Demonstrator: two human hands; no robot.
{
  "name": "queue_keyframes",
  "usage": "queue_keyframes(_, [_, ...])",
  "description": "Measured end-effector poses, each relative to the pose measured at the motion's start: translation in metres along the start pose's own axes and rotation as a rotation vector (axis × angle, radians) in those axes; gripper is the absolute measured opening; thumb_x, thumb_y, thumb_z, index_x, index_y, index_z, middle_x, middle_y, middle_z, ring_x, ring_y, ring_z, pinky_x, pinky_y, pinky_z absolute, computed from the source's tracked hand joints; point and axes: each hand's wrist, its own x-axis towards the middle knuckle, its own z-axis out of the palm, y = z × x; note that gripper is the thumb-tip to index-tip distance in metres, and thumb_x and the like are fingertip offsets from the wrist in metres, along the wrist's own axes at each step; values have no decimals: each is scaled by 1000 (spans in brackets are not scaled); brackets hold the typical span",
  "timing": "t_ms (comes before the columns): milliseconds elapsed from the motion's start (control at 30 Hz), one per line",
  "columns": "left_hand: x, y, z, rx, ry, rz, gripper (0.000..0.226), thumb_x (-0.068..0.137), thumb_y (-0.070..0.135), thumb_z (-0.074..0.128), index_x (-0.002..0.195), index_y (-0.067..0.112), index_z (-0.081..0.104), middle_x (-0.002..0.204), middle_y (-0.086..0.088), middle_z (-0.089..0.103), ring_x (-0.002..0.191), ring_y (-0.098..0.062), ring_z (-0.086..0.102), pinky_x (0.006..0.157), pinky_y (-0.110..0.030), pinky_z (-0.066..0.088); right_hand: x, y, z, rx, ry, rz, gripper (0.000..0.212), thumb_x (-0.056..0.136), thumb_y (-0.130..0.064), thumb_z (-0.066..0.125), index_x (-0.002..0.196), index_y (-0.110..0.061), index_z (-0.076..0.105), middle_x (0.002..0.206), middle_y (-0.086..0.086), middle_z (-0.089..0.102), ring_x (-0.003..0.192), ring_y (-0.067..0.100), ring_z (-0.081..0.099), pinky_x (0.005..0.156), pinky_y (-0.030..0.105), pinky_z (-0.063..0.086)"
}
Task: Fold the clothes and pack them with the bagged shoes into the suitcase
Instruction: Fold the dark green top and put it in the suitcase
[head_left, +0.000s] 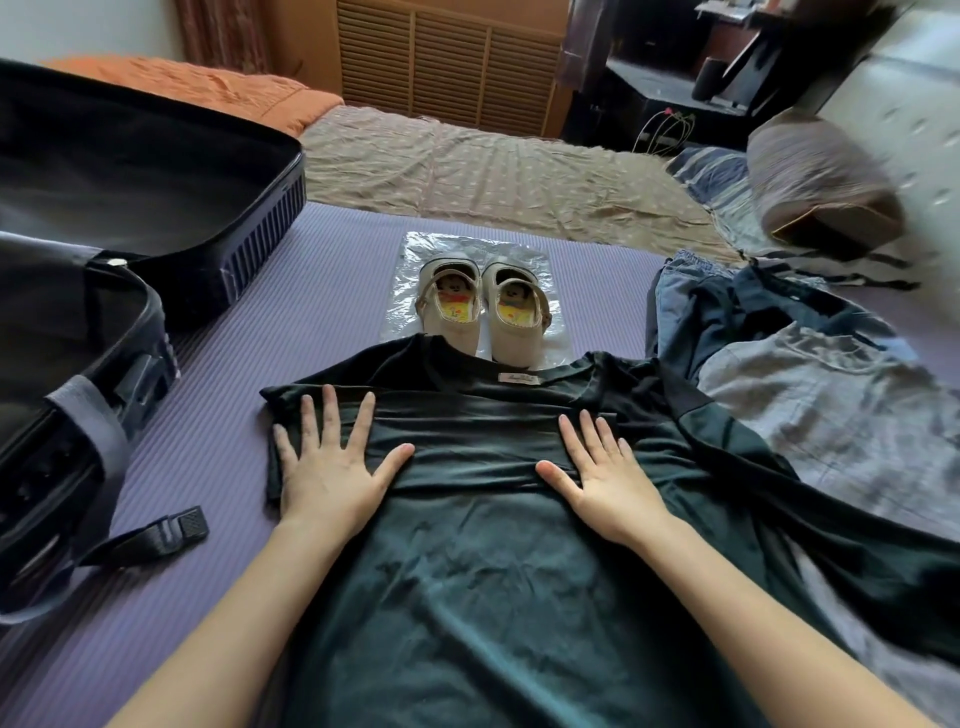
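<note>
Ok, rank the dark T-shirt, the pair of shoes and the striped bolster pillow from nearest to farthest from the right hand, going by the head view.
1. Dark T-shirt: directly under the right hand, which lies flat on it.
2. Pair of shoes: ahead, past the collar, on the clear plastic bag.
3. Striped bolster pillow: far off to the right.

Dark green tee (467, 561) is lying flat on the mat, beige shoes (483, 312) sitting on a clear bag (415, 260), navy suitcase (156, 182) lying open left, jeans (691, 306) crumpled right.
</note>
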Motion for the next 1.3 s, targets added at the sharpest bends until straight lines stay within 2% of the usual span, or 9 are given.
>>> queue_keyframes(300, [-1, 1, -9, -11, -88, 6, 92, 75, 82, 8, 147, 31, -18, 154, -12, -26, 142, -29, -23, 111, -55, -11, 2, 0, -9, 30, -115, 18, 83, 88, -74, 20, 150, -29, -13, 157, 3, -21, 144, 18, -21, 117, 38, -10])
queue_keyframes(433, [-6, 10, -20, 5, -101, 2, 88, 83, 77, 14, 149, 25, -13, 155, -14, -23, 143, -28, -20, 112, -53, -9, -15, -3, -21, -42, 34, -83, 78, 94, -63, 28, 151, -27, -12, 157, 2, -23, 144, 21, -21, 117, 39, -11])
queue_keyframes(533, [-20, 32, -18, 45, 48, 128, 74, 94, 61, 17, 151, 20, -5, 158, -11, -10, 146, -23, -10, 117, -45, 0, -37, 0, -19, -9, 231, -182, 63, 96, -40, 50, 150, -18, 27, 160, 5, 11, 147, 24, 14, 119, 38, 9])
queue_keyframes(633, [-32, 54, -10, -47, 60, 300, 65, 98, 51, 25, 152, 23, 2, 159, -6, -3, 146, -19, -5, 117, -40, 3, -52, 17, -6, -36, 502, -213, 40, 55, -18, 90, 91, -18, 74, 107, 8, 69, 93, 27, 67, 87, 37, 53])
queue_keyframes(733, [-34, 73, -1, -6, 18, 428, 60, 98, 50, 25, 151, 31, 3, 160, -1, -3, 146, -18, -7, 117, -43, 1, -59, 31, -8, -67, 536, -146, 37, 44, -23, 93, 74, -25, 71, 75, -6, 66, 69, 17, 63, 67, 25, 54])
queue_keyframes(867, [-33, 84, 7, -39, -96, 392, 60, 96, 56, 22, 149, 38, 1, 159, 0, -10, 145, -19, -13, 114, -50, -8, -50, 37, -18, -239, 597, -173, 22, 53, -19, 88, 57, -24, 67, 59, -7, 58, 64, 19, 57, 73, 27, 41])
queue_keyframes(1100, [-34, 81, 17, -12, -63, 379, 59, 94, 63, 13, 147, 42, -3, 158, 2, -14, 144, -17, -18, 113, -49, -12, -56, 58, -29, -30, 643, -177, 19, 61, -9, 81, 69, -16, 65, 76, -2, 66, 81, 25, 62, 87, 29, 36])
queue_keyframes(1200, [-33, 83, 16, -26, -52, 378, 63, 92, 65, 16, 147, 41, -4, 159, 0, -12, 144, -19, -18, 113, -51, -12, -56, 42, -29, 132, 558, -269, 24, 75, -13, 72, 99, -17, 70, 102, -2, 71, 99, 23, 62, 96, 31, 43])
queue_keyframes(1300, [-35, 84, 21, -52, 52, 460, 85, 70, 80, -13, 145, 43, -3, 159, 3, -6, 141, -14, -21, 112, -50, -13, -55, 20, -21, 27, 319, -303, 35, 97, -32, 49, 128, -20, 59, 135, -1, 57, 128, 18, 48, 112, 32, 22])
